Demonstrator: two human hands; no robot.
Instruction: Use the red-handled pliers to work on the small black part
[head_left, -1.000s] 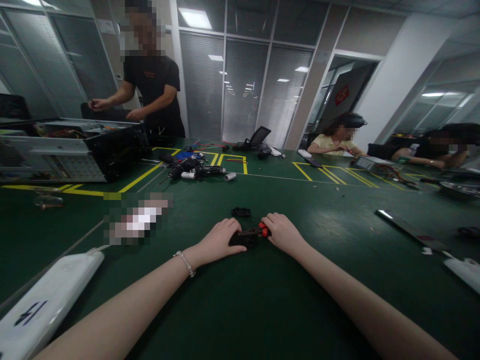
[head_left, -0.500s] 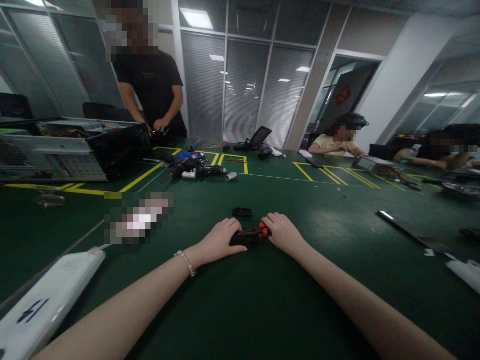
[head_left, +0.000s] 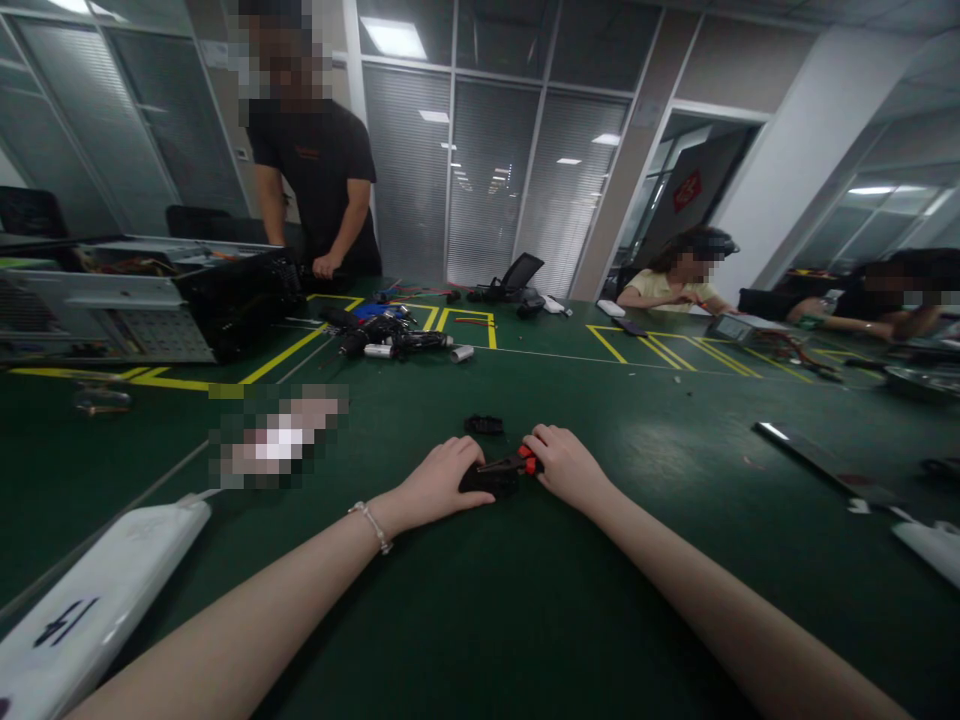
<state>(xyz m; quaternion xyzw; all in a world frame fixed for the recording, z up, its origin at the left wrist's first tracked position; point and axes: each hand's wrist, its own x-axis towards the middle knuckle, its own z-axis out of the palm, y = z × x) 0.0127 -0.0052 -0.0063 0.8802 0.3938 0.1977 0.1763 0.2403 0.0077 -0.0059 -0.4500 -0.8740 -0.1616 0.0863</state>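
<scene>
My left hand (head_left: 444, 474) is closed round a small black plastic part (head_left: 498, 484) low over the green table. Red-handled pliers (head_left: 527, 461) are gripped in my right hand (head_left: 564, 463), which wraps round their handles. The dark jaws point left and lie against the top of the black part; the exact spot they touch is too dark to make out. Just beyond my hands rests a second black plastic piece (head_left: 484, 424), apart from both of them.
An opened computer case (head_left: 135, 310) stands at the left, with a person (head_left: 315, 180) behind it. Cables and black parts (head_left: 390, 335) lie in a pile ahead. A white power bank (head_left: 97, 590) is near my left arm, and a dark flat bar (head_left: 806, 460) lies at right.
My hands, the pliers and the black part stay nearly in place. Across the table, the standing person has shifted slightly right and moved their hands.
</scene>
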